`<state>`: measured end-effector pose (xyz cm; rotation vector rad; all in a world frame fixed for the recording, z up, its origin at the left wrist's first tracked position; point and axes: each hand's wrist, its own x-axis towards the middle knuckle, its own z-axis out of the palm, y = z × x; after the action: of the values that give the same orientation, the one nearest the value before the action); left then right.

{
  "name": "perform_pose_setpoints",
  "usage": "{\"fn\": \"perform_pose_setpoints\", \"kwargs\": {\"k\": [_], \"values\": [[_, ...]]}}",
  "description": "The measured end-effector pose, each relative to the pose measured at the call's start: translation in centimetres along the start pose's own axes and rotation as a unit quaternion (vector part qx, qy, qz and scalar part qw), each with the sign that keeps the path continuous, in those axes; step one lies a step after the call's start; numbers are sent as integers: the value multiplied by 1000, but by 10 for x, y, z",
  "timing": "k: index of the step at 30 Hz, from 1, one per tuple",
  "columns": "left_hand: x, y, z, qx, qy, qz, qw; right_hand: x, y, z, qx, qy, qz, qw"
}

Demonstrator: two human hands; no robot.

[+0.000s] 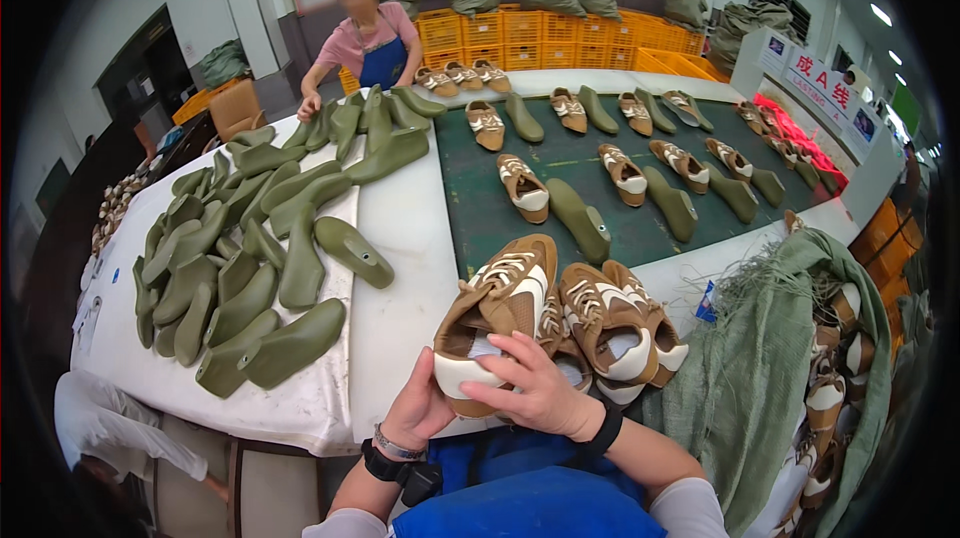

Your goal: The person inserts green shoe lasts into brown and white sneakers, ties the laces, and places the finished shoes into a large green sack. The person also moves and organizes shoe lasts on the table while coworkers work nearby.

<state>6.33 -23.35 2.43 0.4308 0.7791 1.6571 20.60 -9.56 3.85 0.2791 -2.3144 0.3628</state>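
A brown sneaker [518, 273] with white stripes, white laces and a white heel is held just in front of me, toe pointing away. My left hand [420, 406] is closed on the left side of its heel. Around the right side of the heel and the opening curls my right hand [535, 388], its fingers at the collar. Something pale shows inside the shoe. Right beside it, more brown sneakers [603, 310] stand bunched on the white table edge, partly hidden by my right hand and the held shoe.
Olive-green shoe lasts [240, 293] are heaped on the white table at left. A green conveyor belt [480, 228] carries sneakers paired with lasts. At right hangs a green woven sack [745, 388] with shoes inside. Across the table, a co-worker [370, 43] reaches toward the lasts.
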Motion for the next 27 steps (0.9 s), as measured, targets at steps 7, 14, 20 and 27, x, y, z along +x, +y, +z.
{"fn": "perform_pose_setpoints", "kwargs": {"k": [7,14,20,27], "values": [[2,16,-44,7,128,40,991,-14,-3,-5,53,-89,116,988],[97,94,-102,32,209,161,964,-45,2,-42,96,-19,229,968],[239,243,-201,65,448,287,844,-46,12,-44,103,-28,270,957],[235,153,-288,655,560,48,505,-47,23,-41,112,-23,249,962]]}}
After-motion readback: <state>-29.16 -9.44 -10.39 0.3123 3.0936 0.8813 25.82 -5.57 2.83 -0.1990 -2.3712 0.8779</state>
